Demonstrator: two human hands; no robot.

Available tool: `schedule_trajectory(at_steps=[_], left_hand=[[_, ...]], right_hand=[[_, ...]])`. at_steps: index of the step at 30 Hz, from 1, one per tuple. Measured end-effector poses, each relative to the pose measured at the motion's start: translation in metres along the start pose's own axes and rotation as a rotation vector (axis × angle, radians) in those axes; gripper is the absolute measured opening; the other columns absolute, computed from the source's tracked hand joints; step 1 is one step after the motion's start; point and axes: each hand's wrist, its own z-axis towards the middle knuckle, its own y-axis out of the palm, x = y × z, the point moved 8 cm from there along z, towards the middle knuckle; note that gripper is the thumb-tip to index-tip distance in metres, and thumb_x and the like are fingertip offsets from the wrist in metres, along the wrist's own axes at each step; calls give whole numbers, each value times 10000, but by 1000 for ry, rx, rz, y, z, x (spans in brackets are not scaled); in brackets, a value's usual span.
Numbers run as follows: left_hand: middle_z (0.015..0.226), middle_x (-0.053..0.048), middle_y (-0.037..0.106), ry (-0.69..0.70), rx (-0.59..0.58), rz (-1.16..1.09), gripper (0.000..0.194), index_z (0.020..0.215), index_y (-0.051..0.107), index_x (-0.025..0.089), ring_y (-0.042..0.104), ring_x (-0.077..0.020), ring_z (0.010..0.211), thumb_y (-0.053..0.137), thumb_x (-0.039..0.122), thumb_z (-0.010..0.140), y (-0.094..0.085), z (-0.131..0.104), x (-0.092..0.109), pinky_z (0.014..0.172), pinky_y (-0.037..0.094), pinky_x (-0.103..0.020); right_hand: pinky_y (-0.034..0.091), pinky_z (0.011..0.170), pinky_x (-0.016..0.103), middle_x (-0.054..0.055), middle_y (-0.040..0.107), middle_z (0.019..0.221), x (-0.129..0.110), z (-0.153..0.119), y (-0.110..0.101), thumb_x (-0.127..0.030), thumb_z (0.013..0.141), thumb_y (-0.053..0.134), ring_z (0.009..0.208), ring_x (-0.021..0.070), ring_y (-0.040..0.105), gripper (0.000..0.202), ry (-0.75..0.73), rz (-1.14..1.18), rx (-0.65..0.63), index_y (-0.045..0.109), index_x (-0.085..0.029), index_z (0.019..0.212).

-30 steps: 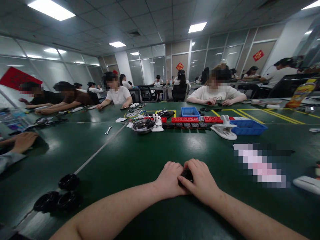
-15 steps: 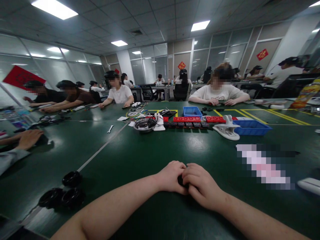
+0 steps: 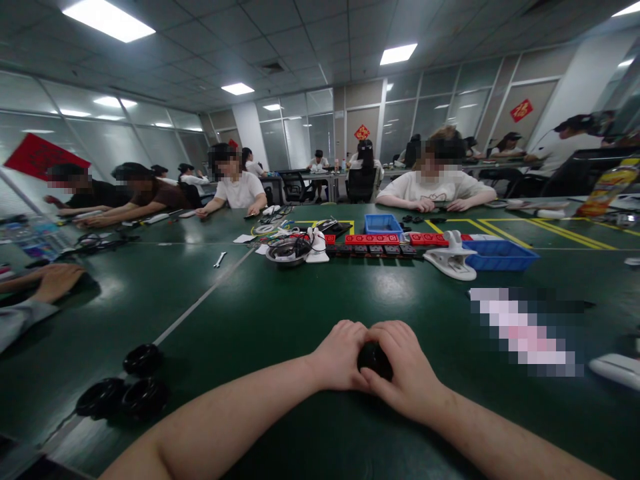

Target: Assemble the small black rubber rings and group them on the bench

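Both of my hands meet around a round black object (image 3: 375, 360) low in the middle of the head view, over the green table (image 3: 280, 293). My left hand (image 3: 341, 355) is wrapped round its left side, with the fingertips partly hidden. My right hand (image 3: 404, 370) curves over its top and right side, the thumb below. Part of the black object shows between the right thumb and fingers. Several glossy black rings (image 3: 145, 398) lie at the lower left of the table.
Across the table are red power strips (image 3: 371, 239), a bowl of cables (image 3: 287, 252), a white clamp (image 3: 453, 257) and a blue tray (image 3: 500, 255). A wrench (image 3: 220, 259) lies left. Another person's hand (image 3: 59, 281) rests at the left edge. More people sit beyond.
The fingers of my right hand have lifted and arched away from the front of the black object, so more of it shows. My left hand has barely moved.
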Motion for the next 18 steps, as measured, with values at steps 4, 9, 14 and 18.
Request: schedule_trajectory(at_steps=[4, 9, 14, 18], left_hand=[[880, -50, 521, -122, 67, 95, 615, 942, 482, 157, 490, -238, 862, 596, 624, 559, 4, -4, 0, 907, 325, -444], [866, -32, 540, -119, 84, 103, 529, 942, 492, 173, 501, -218, 877, 597, 562, 600, 10, -5, 0, 974, 268, -440], [797, -12, 535, -43, 95, 40, 428, 833, 504, 172, 506, -194, 811, 659, 467, 563, 4, -1, -4, 925, 320, -393], [823, -13, 530, 68, 15, -52, 394, 836, 522, 171, 498, -182, 798, 691, 383, 550, 3, 3, -5, 799, 394, -313]], right_hand=[[353, 725, 424, 50, 523, 767, 16, 1, 6, -528, 759, 446, 717, 206, 465, 359, 143, -130, -31, 479, -172, 797], [355, 682, 369, 36, 517, 749, 25, 0, 16, -478, 734, 535, 712, 202, 466, 303, 240, -226, -127, 473, -183, 754], [359, 680, 353, 31, 520, 751, 25, 0, 18, -375, 746, 554, 723, 195, 472, 205, 254, -234, -155, 486, -182, 721], [375, 673, 344, 40, 534, 772, 18, 2, 16, -283, 752, 527, 727, 187, 485, 107, 185, -148, -162, 517, -177, 765]])
